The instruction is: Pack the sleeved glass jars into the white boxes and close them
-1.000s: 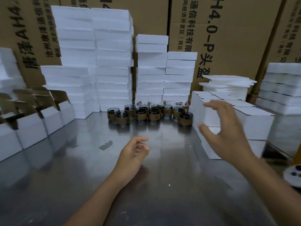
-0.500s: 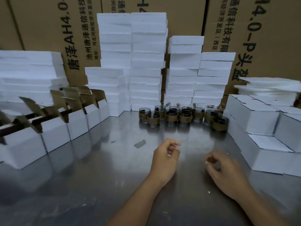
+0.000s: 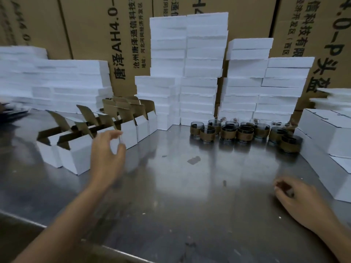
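Several dark glass jars with brown sleeves (image 3: 245,131) stand in a cluster at the back of the steel table (image 3: 180,186). A row of open white boxes (image 3: 76,152) with raised brown flaps runs along the left. My left hand (image 3: 106,152) hovers in front of that row, fingers spread and slightly curved, holding nothing. My right hand (image 3: 302,200) rests low on the table at the right, fingers loosely curled and empty. Closed white boxes (image 3: 326,133) are stacked at the right edge.
Tall stacks of white foam slabs (image 3: 201,73) line the back, with more (image 3: 57,82) at the left. Large brown cartons (image 3: 106,35) form the wall behind. The table's front edge (image 3: 24,219) runs across the lower left.
The view has swung left. My left hand has moved from the table's middle out to the open boxes on the left. My right hand has dropped from the closed boxes to the table.
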Demonstrator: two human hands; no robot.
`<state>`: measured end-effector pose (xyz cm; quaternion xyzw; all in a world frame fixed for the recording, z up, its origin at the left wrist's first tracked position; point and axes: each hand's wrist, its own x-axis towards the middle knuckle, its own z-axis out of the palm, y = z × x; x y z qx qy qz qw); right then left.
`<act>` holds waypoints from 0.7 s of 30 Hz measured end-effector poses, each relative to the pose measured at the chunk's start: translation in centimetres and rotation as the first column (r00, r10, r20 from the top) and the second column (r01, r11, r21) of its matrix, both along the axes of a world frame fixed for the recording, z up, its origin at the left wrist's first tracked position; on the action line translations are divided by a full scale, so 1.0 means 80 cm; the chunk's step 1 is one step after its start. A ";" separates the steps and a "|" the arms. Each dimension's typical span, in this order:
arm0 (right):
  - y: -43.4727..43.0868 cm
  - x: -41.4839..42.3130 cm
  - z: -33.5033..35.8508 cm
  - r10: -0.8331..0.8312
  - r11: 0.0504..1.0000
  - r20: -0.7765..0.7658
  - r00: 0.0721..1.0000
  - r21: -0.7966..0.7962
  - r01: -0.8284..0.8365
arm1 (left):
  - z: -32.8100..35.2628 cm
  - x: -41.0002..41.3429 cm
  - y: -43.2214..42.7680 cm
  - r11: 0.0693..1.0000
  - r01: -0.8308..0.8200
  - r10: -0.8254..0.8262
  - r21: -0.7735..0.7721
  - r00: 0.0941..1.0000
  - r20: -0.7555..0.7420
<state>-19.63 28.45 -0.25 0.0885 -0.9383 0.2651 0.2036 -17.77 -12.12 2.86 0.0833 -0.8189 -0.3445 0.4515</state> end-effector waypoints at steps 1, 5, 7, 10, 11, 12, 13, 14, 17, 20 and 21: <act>-0.002 0.001 0.001 -0.004 1.000 0.005 1.000 -0.002 0.004 | 0.001 0.004 -0.022 0.994 -0.092 0.093 -0.051 0.996 0.012; -0.004 0.004 0.004 -0.005 1.000 0.019 1.000 0.005 0.005 | -0.001 0.011 -0.088 0.942 -0.263 0.285 -0.206 0.955 0.082; -0.005 0.005 0.005 -0.009 1.000 0.019 1.000 0.011 0.009 | -0.003 0.009 -0.110 0.916 -0.304 0.349 -0.261 0.925 0.148; -0.005 0.005 0.004 -0.005 1.000 0.014 1.000 0.012 0.005 | -0.007 0.005 -0.127 0.900 -0.321 0.405 -0.295 0.867 0.291; -0.004 0.005 0.004 -0.006 1.000 0.019 1.000 0.012 0.006 | -0.008 0.004 -0.130 0.898 -0.315 0.410 -0.306 0.851 0.328; -0.004 0.004 0.003 -0.007 1.000 0.022 1.000 0.010 0.006 | -0.009 0.003 -0.131 0.897 -0.310 0.414 -0.316 0.841 0.350; -0.003 0.003 0.003 -0.007 1.000 0.023 1.000 0.007 0.006 | -0.010 0.003 -0.130 0.894 -0.311 0.419 -0.322 0.837 0.353; -0.002 0.003 0.003 -0.008 1.000 0.023 1.000 0.006 0.007 | -0.010 0.003 -0.127 0.892 -0.317 0.423 -0.323 0.838 0.345; -0.001 0.001 0.001 -0.006 1.000 0.023 1.000 0.007 0.006 | -0.006 0.004 -0.110 0.905 -0.312 0.396 -0.289 0.864 0.310; 0.001 -0.001 -0.001 -0.002 1.000 0.011 1.000 0.003 0.002 | 0.003 0.009 -0.080 0.921 -0.268 0.330 -0.283 0.922 0.201; 0.002 -0.001 -0.002 0.000 1.000 0.007 1.000 0.007 0.000 | 0.008 0.011 -0.065 0.924 -0.253 0.304 -0.286 0.941 0.151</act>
